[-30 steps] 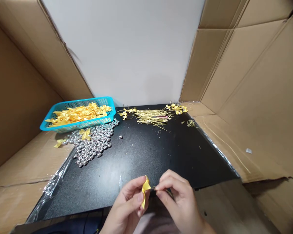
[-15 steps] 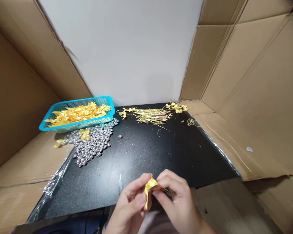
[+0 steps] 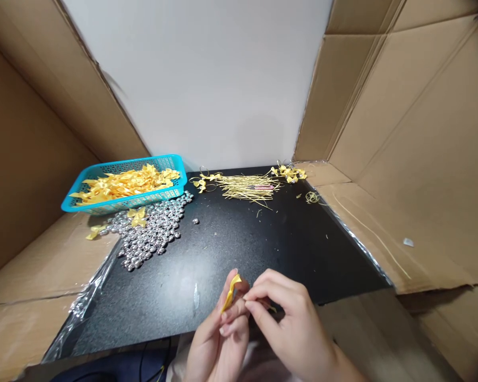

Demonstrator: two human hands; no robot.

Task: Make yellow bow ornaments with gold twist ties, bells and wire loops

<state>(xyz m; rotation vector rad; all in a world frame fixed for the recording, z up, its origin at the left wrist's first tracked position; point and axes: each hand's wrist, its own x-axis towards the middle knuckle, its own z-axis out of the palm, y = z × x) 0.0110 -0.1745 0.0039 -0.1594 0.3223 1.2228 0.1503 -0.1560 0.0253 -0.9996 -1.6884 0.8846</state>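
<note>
A yellow ribbon bow (image 3: pixel 231 293) is held edge-on between the thumb and fingers of my left hand (image 3: pixel 219 339), just past the table's front edge. My right hand (image 3: pixel 295 318) is closed in a pinch right beside it, with thumb and forefinger close to the left fingertips. A bit of thin gold cord (image 3: pixel 272 308) shows under the right fingers; most of it is hidden by the hand.
On the black table (image 3: pixel 231 244), silver beads (image 3: pixel 155 228) spread below a turquoise basket (image 3: pixel 123 202) of yellow bows. At the back lie gold cord pieces (image 3: pixel 242 188), a pink-handled tool (image 3: pixel 264 187) and finished-looking bow clusters (image 3: pixel 289 173). Cardboard walls (image 3: pixel 422 132) flank both sides.
The bow has turned from showing its broad face to nearly edge-on and moved slightly left with my left hand. My right fingers have shifted left, off the bow, still pinching.
</note>
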